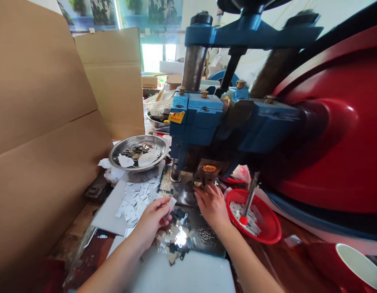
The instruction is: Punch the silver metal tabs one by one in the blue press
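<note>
My left hand [154, 217] is closed, pinching a small flat metal plate [172, 202] between thumb and fingers, left of the press die. My right hand [213, 205] reaches under the head of a blue bench press [196, 118], with its fingertips bent together at the die [191, 191]. What those fingertips grip, if anything, is too small and hidden to make out. Below and between my hands lies a pile of shiny stamped metal pieces [176, 238] on the press base. Many pale flat plates [136, 203] are spread on a white board to the left.
A steel bowl [115, 156] of metal pieces stands behind the plates. On the right is a red plastic basket [276, 228] with plates and a red-tipped rod [251, 193]. Cardboard [38, 101] walls the left side; a large red wheel [337, 134] fills the right.
</note>
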The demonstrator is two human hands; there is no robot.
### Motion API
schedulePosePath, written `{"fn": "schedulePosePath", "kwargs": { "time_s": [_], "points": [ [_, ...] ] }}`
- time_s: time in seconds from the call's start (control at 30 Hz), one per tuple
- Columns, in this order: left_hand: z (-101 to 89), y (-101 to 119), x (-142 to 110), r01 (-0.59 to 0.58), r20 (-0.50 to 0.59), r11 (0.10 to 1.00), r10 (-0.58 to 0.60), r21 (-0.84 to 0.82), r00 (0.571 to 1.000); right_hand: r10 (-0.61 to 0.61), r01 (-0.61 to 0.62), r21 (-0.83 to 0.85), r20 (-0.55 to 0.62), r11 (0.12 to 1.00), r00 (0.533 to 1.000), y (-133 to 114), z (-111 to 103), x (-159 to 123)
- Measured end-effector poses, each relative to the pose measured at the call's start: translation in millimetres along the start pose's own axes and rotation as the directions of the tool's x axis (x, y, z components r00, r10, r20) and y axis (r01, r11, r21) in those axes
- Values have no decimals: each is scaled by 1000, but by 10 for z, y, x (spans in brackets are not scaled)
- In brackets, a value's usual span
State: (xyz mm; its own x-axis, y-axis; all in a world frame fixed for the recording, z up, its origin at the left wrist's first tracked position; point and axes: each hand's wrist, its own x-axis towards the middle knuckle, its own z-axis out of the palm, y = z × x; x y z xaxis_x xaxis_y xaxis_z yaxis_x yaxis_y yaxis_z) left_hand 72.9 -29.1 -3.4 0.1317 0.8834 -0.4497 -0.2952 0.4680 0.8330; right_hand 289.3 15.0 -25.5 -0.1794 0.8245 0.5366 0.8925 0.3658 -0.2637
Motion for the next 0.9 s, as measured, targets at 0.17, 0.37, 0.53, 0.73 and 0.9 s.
{"fn": "schedulePosePath", "kwargs": {
  "time_s": [0.17, 0.37, 0.53, 0.73, 0.9],
  "points": [
    [35, 80, -7, 111, 35, 977, -106, -182, 994, -23, 26, 146, -21, 989, 999, 34, -47, -177],
    [190, 112, -9, 189, 194, 968, -156, -165, 969, 57, -87, 310, 106, 947, 993, -296, -279, -231],
    [266, 122, -8, 201, 214, 966, -165, -161, 963, -34, -5, 333, 113, 943, 993, -443, -345, -297],
    [265, 89, 24, 80, 189, 951, -23, -299, 982, -242, 264, 160, -143, 951, 960, -410, -403, -449],
    [284, 17, 74, -200, 213, 979, 187, 40, 959, -117, 142, 216, -124, 966, 985, -331, -349, -475]
  ]
}}
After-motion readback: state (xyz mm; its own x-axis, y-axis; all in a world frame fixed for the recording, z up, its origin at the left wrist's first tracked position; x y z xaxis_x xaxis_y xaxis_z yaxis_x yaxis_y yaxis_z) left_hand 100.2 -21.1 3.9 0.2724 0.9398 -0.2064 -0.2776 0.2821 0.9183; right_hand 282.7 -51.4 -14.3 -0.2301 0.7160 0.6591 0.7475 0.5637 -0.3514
